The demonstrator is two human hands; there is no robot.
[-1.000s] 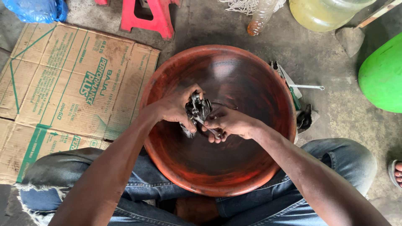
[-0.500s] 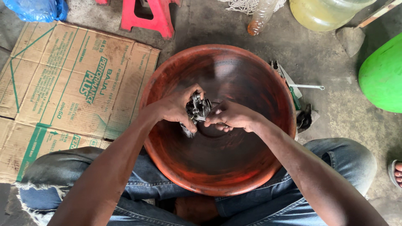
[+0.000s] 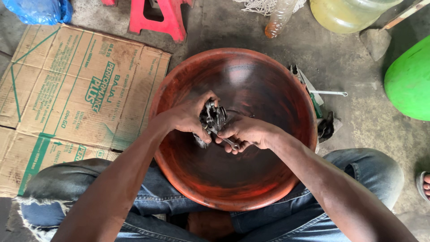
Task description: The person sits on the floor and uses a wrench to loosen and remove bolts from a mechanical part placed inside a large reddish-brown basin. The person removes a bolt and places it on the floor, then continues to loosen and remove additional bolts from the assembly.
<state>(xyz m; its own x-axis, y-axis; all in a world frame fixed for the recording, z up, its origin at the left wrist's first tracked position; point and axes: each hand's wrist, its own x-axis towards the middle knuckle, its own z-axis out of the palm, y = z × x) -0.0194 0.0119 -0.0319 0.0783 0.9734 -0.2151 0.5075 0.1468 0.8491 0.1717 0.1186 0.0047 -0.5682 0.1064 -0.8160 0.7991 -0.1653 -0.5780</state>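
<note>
A wide reddish-brown basin rests between my knees. Over its middle both hands grip a small, dark, greasy metal part. My left hand wraps around its left side, fingers curled over the top. On the right side, my right hand closes on it, and a thin metal rod sticks out under the fingers. Most of the part is hidden by my fingers.
Flattened cardboard lies on the floor to the left. A red plastic stool, a plastic bottle and a yellowish jug stand beyond the basin. Tools lie at its right, with a green container further right.
Both hands stayed on the metal part in the basin. The right hand shifted its fingers slightly on it; the part turned a little.
</note>
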